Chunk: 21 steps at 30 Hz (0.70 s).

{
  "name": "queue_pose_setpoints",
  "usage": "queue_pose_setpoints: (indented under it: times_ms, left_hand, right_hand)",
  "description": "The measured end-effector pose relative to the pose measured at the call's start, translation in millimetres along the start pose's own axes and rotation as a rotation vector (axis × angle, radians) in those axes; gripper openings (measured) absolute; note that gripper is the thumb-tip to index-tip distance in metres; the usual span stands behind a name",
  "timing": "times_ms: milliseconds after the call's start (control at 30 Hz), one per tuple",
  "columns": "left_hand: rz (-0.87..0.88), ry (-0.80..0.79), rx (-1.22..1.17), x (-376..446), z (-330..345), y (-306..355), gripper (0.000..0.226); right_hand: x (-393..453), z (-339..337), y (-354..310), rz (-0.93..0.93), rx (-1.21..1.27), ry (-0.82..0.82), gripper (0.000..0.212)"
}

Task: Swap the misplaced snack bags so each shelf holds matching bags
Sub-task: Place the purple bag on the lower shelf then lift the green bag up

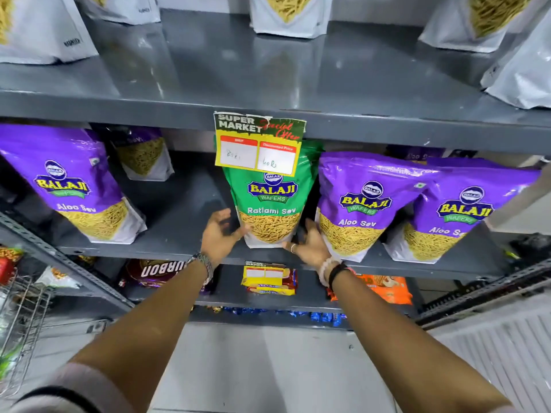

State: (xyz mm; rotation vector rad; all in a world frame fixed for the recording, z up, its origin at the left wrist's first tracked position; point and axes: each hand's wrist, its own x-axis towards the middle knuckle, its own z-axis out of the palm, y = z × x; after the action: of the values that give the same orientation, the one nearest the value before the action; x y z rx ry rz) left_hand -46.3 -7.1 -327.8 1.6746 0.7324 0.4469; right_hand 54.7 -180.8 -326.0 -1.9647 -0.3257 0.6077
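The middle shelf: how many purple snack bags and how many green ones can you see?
Purple bags: 5, three in front, two behind
Green bags: 1
Total: 6

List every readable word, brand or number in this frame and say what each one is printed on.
"BALAJI WAFERS Ratlami Sev": green bag, between the left hand and right hand.
"BALAJI WAFERS Aloo Sev": purple bags.
"SUPER MARKET Special Offer", "Discounted Price", handwritten "40 Rs": price tag; its other handwritten price is unclear.
"BOURBON", upside down, first letter hidden: brown pack.
White pouches' side print: too blurred.
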Motion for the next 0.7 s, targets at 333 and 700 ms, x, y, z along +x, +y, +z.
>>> queue_pose_setpoints:
  times_ms: [333, 700]
  left_hand:
    - [-0.063, -0.299, 0.022, 35, 6, -1, 0.063]
    - [-0.047, -0.226, -0.080, -41, -39, -14, 0.051]
  right_hand:
    - [18, 9, -18, 0.004, 0.071, 0.057, 0.072]
    - [-41, 34, -2, -0.045, 0.002, 0.052, 0.061]
